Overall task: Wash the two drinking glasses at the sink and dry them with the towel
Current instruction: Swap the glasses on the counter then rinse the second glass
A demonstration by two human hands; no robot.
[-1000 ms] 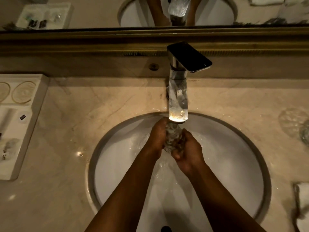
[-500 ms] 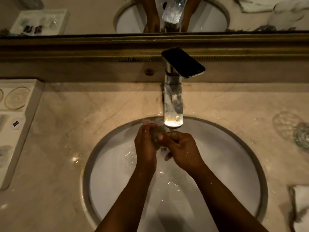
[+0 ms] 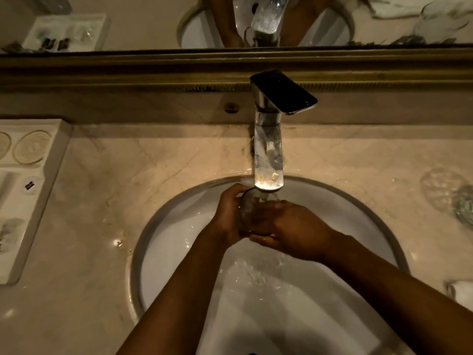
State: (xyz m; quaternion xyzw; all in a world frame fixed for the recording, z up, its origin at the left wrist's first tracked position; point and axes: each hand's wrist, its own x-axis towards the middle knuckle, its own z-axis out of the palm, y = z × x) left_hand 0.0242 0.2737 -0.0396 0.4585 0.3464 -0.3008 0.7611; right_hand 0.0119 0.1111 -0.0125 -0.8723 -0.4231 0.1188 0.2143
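Over the white round sink [image 3: 163, 242], both my hands hold one clear drinking glass [image 3: 248, 207] right under the chrome faucet's [image 3: 268, 155] spout, with water running down into the basin. My left hand [image 3: 227, 216] wraps the glass from the left. My right hand [image 3: 289, 229] covers its right and near side, hiding most of it. A second patterned glass [image 3: 441, 188] lies on the counter at the far right. A white towel [image 3: 460, 290] shows at the right edge.
A white amenity tray [image 3: 28, 190] with round soaps sits on the marble counter [image 3: 102, 201] at the left. A framed mirror [image 3: 153, 26] runs along the back wall. The faucet's flat lever [image 3: 284, 92] points right. Splashed water glints on the counter left of the basin.
My hands have turned the glass under the spout, so its round end faces up. My right hand has slid further over the glass's near side.
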